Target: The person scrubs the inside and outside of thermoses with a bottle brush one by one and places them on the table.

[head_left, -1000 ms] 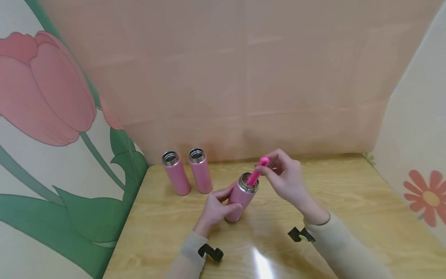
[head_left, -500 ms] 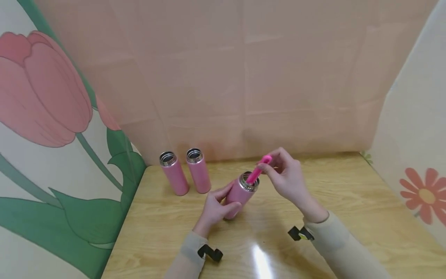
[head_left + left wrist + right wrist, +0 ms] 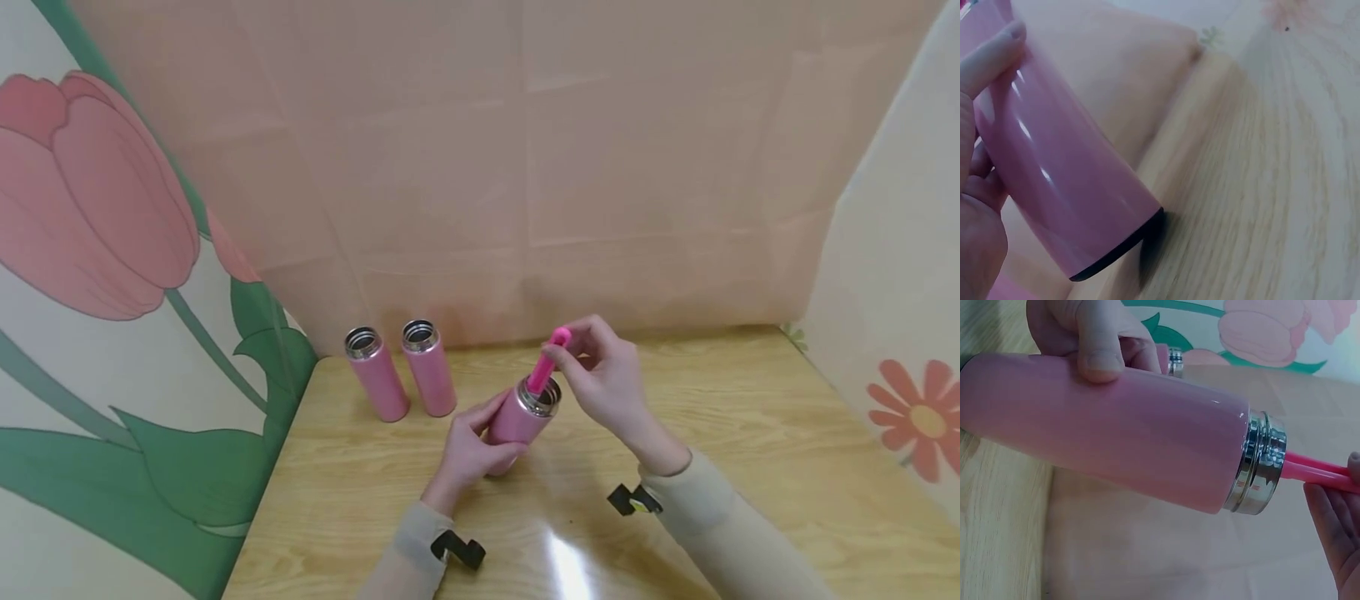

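My left hand [image 3: 468, 454] grips a pink metal bottle [image 3: 516, 423] round its body, thumb in front. The bottle leans to the right, and its dark-edged base [image 3: 1125, 247] shows low over the table in the left wrist view. Its threaded steel neck [image 3: 1263, 464] has no lid. My right hand [image 3: 611, 383] pinches a bright pink handle [image 3: 543, 368] with a loop-like top end. The handle runs down into the bottle's mouth, and its lower end is hidden inside.
Two matching pink bottles, a left one [image 3: 380, 385] and a right one [image 3: 432, 382], stand upright and lidless at the back left of the wooden table [image 3: 750, 433]. A pinkish cloth backdrop [image 3: 525, 167] hangs behind, with flower-printed panels at both sides.
The pink handle has swung a little left and stands more upright, after dipping slightly deeper half a second ago. My right hand has shifted left with it. My left hand keeps its grip.
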Demonstrator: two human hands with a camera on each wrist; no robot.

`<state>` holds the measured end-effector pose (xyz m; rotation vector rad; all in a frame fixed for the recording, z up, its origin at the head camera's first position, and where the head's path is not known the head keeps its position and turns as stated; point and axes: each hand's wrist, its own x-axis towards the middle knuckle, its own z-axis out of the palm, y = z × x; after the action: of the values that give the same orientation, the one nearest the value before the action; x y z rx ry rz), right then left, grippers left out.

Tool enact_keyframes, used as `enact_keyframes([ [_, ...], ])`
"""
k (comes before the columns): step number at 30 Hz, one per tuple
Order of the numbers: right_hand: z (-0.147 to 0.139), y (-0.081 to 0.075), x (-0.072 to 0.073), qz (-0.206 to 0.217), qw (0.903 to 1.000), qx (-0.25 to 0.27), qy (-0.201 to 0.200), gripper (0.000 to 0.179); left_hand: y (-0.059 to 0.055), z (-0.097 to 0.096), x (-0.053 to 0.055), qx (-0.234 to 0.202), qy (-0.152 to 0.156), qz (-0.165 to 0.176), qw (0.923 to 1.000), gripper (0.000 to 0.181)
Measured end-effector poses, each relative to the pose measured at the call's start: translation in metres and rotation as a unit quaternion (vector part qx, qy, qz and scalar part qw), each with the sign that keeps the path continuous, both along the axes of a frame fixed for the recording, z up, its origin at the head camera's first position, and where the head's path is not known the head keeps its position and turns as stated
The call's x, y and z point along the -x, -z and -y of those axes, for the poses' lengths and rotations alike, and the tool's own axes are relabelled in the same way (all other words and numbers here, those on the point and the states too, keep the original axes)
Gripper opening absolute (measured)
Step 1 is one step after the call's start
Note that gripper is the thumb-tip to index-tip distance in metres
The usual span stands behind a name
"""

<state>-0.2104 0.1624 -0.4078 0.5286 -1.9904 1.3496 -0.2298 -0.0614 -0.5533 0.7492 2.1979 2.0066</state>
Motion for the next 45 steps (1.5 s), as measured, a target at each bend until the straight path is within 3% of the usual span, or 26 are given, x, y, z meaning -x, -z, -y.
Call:
enact_keyframes([
  [4, -0.001, -0.005, 0.0, -0.008, 0.9997, 0.005, -0.023, 0.026, 0.001, 0.002, 0.002, -0.006, -0.008, 0.021, 0.9997, 0.08],
  [10, -0.009, -0.025, -0.002, -0.038, 0.9949, 0.069, -0.063, 0.023, 0.004, 0.008, 0.007, -0.036, -0.01, 0.025, 0.999, 0.078],
  [20, -0.026, -0.061, -0.008, -0.067, 0.9932, 0.087, -0.038, 0.02, 0.001, 0.01, 0.008, -0.017, 0.02, 0.026, 0.9993, 0.077],
  [26, -0.032, -0.078, -0.012, -0.063, 0.9869, 0.136, -0.059, 0.018, 0.002, 0.009, 0.007, -0.033, 0.041, 0.024, 0.9983, 0.078],
  [33, -0.03, -0.079, -0.013, -0.059, 0.9875, 0.137, -0.051, 0.02, 0.003, 0.009, 0.007, -0.037, 0.043, 0.036, 0.9977, 0.078],
  [45, -0.024, -0.072, -0.009, -0.058, 0.9944, 0.079, -0.041, 0.024, 0.004, 0.011, 0.008, -0.037, 0.018, 0.04, 0.9983, 0.08],
])
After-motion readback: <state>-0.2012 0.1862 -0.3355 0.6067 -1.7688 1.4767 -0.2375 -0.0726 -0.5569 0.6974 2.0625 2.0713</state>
